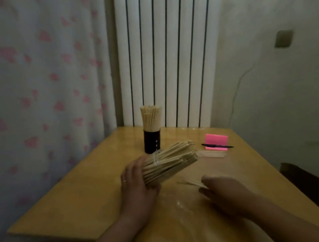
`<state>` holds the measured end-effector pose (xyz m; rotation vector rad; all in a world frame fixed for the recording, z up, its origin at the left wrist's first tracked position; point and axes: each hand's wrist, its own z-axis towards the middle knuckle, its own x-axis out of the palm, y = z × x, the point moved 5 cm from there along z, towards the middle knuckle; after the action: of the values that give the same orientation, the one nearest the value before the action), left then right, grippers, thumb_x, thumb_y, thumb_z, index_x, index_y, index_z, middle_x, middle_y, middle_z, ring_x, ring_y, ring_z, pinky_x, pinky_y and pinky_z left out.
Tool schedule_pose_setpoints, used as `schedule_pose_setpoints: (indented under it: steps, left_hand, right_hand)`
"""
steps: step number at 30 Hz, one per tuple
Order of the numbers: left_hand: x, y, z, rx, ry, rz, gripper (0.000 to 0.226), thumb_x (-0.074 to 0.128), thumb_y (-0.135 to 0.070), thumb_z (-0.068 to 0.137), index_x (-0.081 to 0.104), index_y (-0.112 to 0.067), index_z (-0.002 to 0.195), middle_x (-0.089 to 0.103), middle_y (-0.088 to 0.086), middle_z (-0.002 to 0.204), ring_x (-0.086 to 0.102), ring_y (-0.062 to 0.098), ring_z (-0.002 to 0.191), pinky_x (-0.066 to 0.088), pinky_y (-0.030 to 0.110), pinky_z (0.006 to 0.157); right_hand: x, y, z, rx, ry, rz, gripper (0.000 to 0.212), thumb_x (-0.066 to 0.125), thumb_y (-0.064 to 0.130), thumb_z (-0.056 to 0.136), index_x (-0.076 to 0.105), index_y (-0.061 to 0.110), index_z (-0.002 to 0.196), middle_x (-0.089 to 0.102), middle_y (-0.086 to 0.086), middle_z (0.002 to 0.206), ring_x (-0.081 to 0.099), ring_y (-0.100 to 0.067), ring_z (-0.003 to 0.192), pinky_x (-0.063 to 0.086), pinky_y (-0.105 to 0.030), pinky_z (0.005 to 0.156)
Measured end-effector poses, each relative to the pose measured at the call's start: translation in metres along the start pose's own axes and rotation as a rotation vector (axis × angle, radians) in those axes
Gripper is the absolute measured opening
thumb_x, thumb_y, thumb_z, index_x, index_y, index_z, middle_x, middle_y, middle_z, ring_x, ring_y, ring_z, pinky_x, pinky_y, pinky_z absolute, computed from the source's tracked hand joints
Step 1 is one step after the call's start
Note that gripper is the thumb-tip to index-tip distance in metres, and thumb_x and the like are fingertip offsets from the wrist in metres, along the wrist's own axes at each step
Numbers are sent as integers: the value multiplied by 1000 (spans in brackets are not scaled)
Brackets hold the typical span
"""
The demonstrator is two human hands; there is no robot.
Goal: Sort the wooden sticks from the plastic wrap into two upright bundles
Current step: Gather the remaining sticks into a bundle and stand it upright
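My left hand (135, 183) grips a thick bundle of pale wooden sticks (170, 161), bound by a clear band and tilted up toward the right over the table. My right hand (222, 190) rests on the clear plastic wrap (184, 205) spread on the table and pinches a few thin sticks (189, 183) that lie flat and point left. Behind stands a black cylinder holder (152, 142) with an upright bundle of sticks (151, 118) in it. A few loose sticks (212, 153) lie flat near the pink object.
The wooden table (79, 198) sits in a corner, with a curtain at the left and a white radiator (165, 49) behind. A pink stand (217, 140) with a black pen (216, 145) across it sits at the back right. A dark chair (315, 187) is at the right.
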<state>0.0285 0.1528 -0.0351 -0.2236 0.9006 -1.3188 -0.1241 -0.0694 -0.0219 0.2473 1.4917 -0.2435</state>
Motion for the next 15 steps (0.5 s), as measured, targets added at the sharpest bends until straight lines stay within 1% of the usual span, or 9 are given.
schedule_pose_setpoints:
  steps: [1, 2, 4, 6, 8, 9, 11, 13, 15]
  left_hand:
    - [1, 0, 0, 14, 10, 17, 98, 88, -21, 76, 34, -34, 158, 40, -6, 155, 34, 21, 142, 32, 39, 119]
    - [2, 1, 0, 15, 17, 29, 99, 87, -23, 77, 32, -35, 159, 38, -7, 156, 33, 22, 143, 31, 39, 120]
    - [2, 3, 0, 9, 27, 36, 100, 86, -24, 78, 29, -37, 160, 35, -8, 157, 31, 22, 145, 29, 38, 120]
    - [2, 3, -1, 1, 32, 27, 100, 86, -24, 79, 29, -37, 160, 34, -9, 158, 30, 23, 146, 31, 40, 120]
    - [2, 2, -2, 1, 39, 28, 99, 85, -25, 80, 28, -37, 160, 32, -10, 157, 29, 24, 146, 33, 43, 120]
    - [1, 1, -2, 3, 46, 30, 98, 84, -26, 81, 27, -38, 161, 31, -10, 158, 28, 24, 147, 34, 45, 120]
    - [2, 0, -3, 7, 62, 31, 96, 81, -27, 84, 25, -40, 161, 29, -11, 159, 25, 24, 149, 35, 47, 121]
    - [2, -3, -4, 27, 70, 38, 95, 78, -28, 86, 23, -42, 161, 27, -11, 160, 23, 24, 151, 35, 50, 122]
    - [2, -4, -4, 41, 74, 45, 93, 76, -29, 87, 20, -43, 161, 26, -11, 161, 21, 22, 153, 34, 49, 123]
  right_hand:
    - [-4, 2, -2, -6, 23, 10, 30, 45, 59, 106, 56, 30, 106, 67, 5, 105, 64, -18, 97, 53, -39, 86]
    - [-8, 5, -4, -5, 50, 30, 37, 48, 64, 103, 57, 28, 96, 65, 6, 95, 62, -16, 87, 51, -39, 81]
    - [-19, 8, -12, -14, 82, 150, 47, 55, 69, 98, 64, 24, 86, 67, 5, 84, 60, -13, 74, 51, -37, 72]
    - [-36, 11, -22, -15, 61, 336, 53, 58, 66, 98, 65, 19, 75, 64, 3, 70, 53, -9, 56, 43, -29, 58]
    - [-57, 9, -30, 26, 8, 551, 54, 55, 59, 103, 61, 18, 68, 55, 4, 58, 45, -8, 47, 39, -22, 50]
    - [-69, 10, -33, 35, -30, 656, 56, 51, 57, 105, 61, 16, 67, 55, 3, 56, 46, -11, 46, 42, -24, 52]
    - [-100, 13, -38, 13, -149, 864, 64, 40, 52, 110, 60, 9, 67, 62, -8, 59, 57, -21, 51, 49, -32, 60]
    - [-131, 9, -39, 35, -297, 1190, 59, 35, 41, 113, 53, 6, 69, 63, -18, 67, 64, -31, 62, 51, -40, 68]
    - [-159, 4, -36, 47, -439, 1515, 52, 36, 36, 112, 52, 10, 70, 60, -16, 70, 63, -30, 67, 49, -41, 69]
